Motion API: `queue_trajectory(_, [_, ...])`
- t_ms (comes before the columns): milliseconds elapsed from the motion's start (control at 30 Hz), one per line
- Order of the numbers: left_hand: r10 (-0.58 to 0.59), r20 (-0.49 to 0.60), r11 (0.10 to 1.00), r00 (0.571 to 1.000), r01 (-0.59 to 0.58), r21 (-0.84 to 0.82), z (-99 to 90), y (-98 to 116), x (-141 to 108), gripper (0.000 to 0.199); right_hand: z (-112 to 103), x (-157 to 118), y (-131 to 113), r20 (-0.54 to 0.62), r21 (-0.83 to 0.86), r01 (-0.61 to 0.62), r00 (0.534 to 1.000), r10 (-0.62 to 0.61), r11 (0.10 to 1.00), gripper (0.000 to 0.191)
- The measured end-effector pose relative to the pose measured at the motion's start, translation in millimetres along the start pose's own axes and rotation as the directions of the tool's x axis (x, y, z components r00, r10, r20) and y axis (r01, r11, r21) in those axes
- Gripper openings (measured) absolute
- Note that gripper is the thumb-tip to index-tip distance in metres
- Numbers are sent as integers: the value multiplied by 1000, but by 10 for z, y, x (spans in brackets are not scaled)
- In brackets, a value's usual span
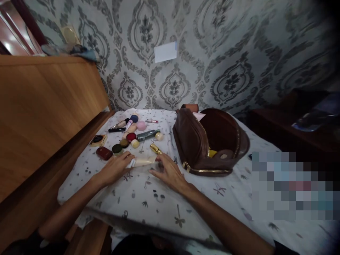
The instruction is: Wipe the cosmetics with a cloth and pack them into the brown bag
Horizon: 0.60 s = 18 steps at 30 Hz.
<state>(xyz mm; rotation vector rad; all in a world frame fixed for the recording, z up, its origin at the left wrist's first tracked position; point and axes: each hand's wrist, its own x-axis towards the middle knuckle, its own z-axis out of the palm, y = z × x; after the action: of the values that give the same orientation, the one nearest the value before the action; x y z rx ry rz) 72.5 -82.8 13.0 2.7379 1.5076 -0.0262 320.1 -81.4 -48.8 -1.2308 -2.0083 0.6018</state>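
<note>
My left hand (117, 169) is closed around the white-cap end of a cream-coloured cosmetic tube (145, 161), just over the cloth. At the tube's other end is my right hand (171, 172), thumb and fingers apart. A small dark-red item (158, 159) shows by its fingertips, partly hidden. A gold lipstick tube (155, 148) lies just beyond. Behind the left hand are a green-lidded jar (117, 149) and a dark-red case (104, 153). Farther back lie a dark green tube (146, 135), a red-lidded jar (131, 137) and a pink sponge (141, 125).
A brown zip bag (196, 145) stands unzipped to the right, with something yellow inside. An open compact (98, 140) lies at the left edge of the patterned cloth (159, 212). A wooden panel (50, 95) borders the left; the papered wall (172, 85) is behind.
</note>
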Motion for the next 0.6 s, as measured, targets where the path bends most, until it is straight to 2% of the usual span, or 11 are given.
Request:
queue_trajectory(100, [6,-51,995,999,-11,-97,140,-80,-124,41,3,-12,3,-7,-61,-33,999,32,998,30])
queue_trajectory(200, [-9,-129,970,992,-23,-243,211,-154,-212,43,1,-16,24,75,-50,62,996,-58,997,45])
queue_trajectory(267, [-78,-146,933,986,21,-360,220,-177,-258,45,1,-17,34,131,-40,158,980,-152,987,54])
queue_trajectory(367, [-281,-115,844,953,189,-502,188,-185,-296,43,-5,-22,29,161,-39,252,956,-243,967,48])
queue_trajectory(433, [-381,-123,808,917,265,-527,162,-179,-291,37,-12,-27,20,164,-21,267,952,-260,964,40])
queue_trajectory(467, [-394,-156,812,906,264,-520,154,-172,-278,34,-15,-29,17,163,-9,263,952,-258,965,37])
queue_trajectory(533, [-357,-257,856,898,204,-476,156,-144,-237,28,-14,-33,16,166,8,257,953,-254,966,34])
queue_trajectory(600, [-293,-312,910,904,163,-382,181,-88,-188,26,-2,-35,23,177,12,263,949,-261,965,36])
